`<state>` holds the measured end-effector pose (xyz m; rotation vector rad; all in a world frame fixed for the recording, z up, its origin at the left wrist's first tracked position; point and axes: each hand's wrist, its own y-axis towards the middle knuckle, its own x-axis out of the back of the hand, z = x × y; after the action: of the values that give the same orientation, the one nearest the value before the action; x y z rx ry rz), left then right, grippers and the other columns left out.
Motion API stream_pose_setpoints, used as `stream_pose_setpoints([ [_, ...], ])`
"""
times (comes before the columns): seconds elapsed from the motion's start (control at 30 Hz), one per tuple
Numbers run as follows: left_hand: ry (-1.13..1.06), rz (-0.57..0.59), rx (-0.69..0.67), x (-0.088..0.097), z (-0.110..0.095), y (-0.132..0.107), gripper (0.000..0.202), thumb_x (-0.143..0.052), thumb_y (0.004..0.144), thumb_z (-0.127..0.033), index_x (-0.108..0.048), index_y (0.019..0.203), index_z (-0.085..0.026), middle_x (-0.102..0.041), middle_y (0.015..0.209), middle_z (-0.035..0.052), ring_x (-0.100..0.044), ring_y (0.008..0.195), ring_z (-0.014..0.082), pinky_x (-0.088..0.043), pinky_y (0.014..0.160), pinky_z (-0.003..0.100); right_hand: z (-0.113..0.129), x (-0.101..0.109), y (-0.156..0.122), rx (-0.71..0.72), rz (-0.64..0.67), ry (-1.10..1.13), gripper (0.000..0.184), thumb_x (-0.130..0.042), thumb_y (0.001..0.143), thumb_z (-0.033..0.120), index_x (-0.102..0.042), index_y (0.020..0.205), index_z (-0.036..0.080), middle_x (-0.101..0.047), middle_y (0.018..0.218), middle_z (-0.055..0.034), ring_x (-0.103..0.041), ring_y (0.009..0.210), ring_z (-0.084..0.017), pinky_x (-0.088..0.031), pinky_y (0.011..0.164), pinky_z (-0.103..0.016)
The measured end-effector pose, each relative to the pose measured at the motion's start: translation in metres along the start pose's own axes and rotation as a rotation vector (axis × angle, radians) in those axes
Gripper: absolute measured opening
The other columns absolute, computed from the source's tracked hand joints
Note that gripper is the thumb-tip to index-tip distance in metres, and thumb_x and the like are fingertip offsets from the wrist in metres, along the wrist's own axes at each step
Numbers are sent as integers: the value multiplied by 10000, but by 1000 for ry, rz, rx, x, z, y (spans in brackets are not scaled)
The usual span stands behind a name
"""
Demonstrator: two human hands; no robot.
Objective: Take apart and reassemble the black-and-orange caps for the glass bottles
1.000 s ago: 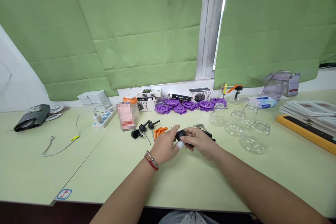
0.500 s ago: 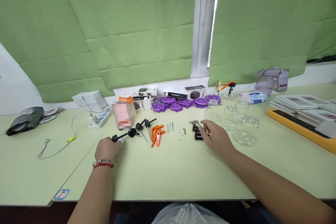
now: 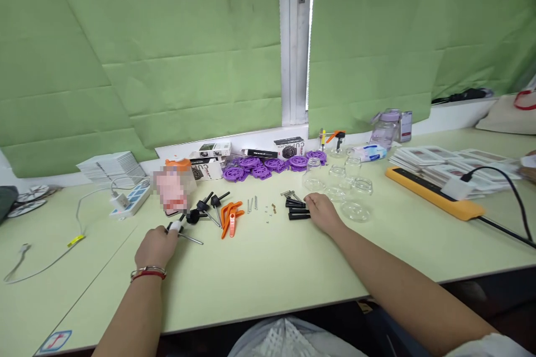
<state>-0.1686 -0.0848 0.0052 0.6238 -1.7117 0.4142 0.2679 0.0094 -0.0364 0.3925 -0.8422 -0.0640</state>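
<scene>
My left hand (image 3: 156, 248) is closed around a black-headed metal rod (image 3: 190, 239) at the left of the table; a white piece (image 3: 176, 226) shows at its fingertips. Just beyond it lie more black-headed rods (image 3: 215, 201) and several orange crank handles (image 3: 229, 217). Over at the right, my right hand (image 3: 324, 213) rests at the ends of several black tubes (image 3: 298, 216), fingers bent together. Small springs (image 3: 287, 193) lie by its fingertips. Whatever is between those fingers is hidden. Metal pins (image 3: 252, 204) and tiny brass-coloured pieces (image 3: 273, 208) sit between the two hands.
Clear glass jars (image 3: 355, 211) stand right of my right hand. Purple discs (image 3: 262, 170) and cup holder boxes (image 3: 207, 168) line the back. A pink blurred item (image 3: 171, 189), a power strip (image 3: 132, 199) and a cable are at left; an orange-edged power strip (image 3: 435, 195) is at right.
The view has turned to the right. The rod in my left hand has swung so that its metal end points right. My right hand stays beside the tubes and springs.
</scene>
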Motion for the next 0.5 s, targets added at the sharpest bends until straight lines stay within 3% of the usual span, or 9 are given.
stream_pose_setpoints([
  [0.1, 30, -40, -24, -2, 21, 6, 409, -329, 794, -340, -610, 973, -103, -604, 1055, 222, -573, 973, 362, -454, 697, 416, -1, 4, 3, -43, 43, -25, 369, -291, 918, 292, -629, 837, 167, -660, 919, -97, -562, 912, -222, -380, 838, -320],
  [0.23, 73, -25, 8, -11, 38, 12, 459, -367, 773, -376, -582, 1073, -103, -520, 1228, 245, -462, 1167, 396, -394, 863, 516, -5, 10, 5, -64, 81, -55, 396, -296, 920, 325, -605, 724, 175, -639, 768, -83, -560, 762, -208, -379, 710, -297],
  [0.33, 107, -12, -4, -18, 38, 14, 494, -362, 772, -420, -572, 1108, -124, -470, 1285, 252, -369, 1249, 405, -329, 914, 585, -10, 13, 7, -35, 106, -51, 384, -319, 915, 321, -599, 696, 176, -628, 744, -74, -551, 740, -193, -373, 691, -281],
  [0.5, 100, -29, -5, -22, 32, 13, 503, -332, 787, -437, -558, 1127, -144, -448, 1312, 254, -343, 1265, 403, -326, 900, 616, -18, 18, 10, -1, 136, -15, 318, -384, 889, 307, -644, 774, 164, -658, 846, -76, -563, 816, -188, -383, 731, -275],
])
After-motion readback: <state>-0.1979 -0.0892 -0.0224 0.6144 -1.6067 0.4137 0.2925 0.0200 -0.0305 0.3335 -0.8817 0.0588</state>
